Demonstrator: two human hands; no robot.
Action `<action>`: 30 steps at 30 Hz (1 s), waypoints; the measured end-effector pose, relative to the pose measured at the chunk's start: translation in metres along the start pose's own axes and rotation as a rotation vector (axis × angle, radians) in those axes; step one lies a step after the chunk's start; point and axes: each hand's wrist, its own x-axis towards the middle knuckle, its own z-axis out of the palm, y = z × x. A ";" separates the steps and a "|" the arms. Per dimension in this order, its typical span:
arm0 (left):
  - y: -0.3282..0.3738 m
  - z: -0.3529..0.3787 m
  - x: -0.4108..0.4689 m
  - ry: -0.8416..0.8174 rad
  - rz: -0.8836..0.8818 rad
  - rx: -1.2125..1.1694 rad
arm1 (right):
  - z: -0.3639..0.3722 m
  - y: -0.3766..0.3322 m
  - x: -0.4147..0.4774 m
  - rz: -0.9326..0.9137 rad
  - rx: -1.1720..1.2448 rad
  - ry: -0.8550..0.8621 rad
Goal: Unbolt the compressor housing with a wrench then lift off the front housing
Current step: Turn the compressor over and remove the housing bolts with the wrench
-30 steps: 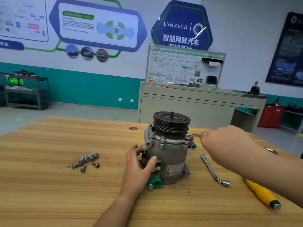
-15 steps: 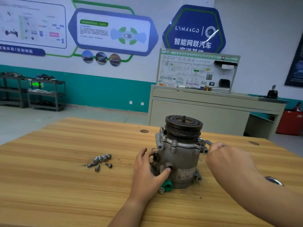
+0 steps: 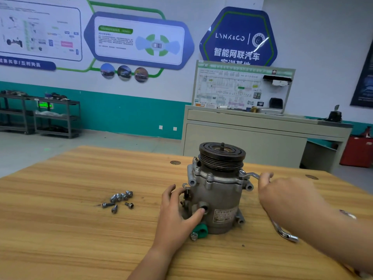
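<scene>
Two-handed at the compressor [image 3: 218,199], standing upright on the wooden table [image 3: 80,229] with its black pulley [image 3: 222,154] uppermost.

Bracing the compressor's left side with the left hand [image 3: 177,209] — thumb pressing beside the round port on the near face, fingers curling round the fittings further left, forearm reaching up from the table's near edge.

Gripping the wrench [image 3: 249,175] with the right hand [image 3: 282,197], fingers wrapping closed round the end of the handle, back of the hand turned toward the camera, forearm coming in from the compressor's right. Holding the wrench roughly level, head sitting on a bolt at the compressor's right flange, just below the pulley.

Noting the front housing seated on the body, loose bolts [image 3: 120,200] lying in a cluster well to the compressor's left, a green cap [image 3: 200,231] touching its base at the near left, and a second wrench [image 3: 285,235] lying to its near right, partly hidden under the right forearm.

Looking beyond the compressor — a grey cabinet [image 3: 252,142] carrying a wiring-diagram board [image 3: 242,87], dark shelving carts [image 3: 56,118] far to the left, a red bin [image 3: 357,150] far to the right.
</scene>
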 end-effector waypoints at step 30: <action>0.001 -0.002 -0.001 -0.019 -0.037 0.024 | 0.051 0.008 -0.008 0.259 0.770 0.522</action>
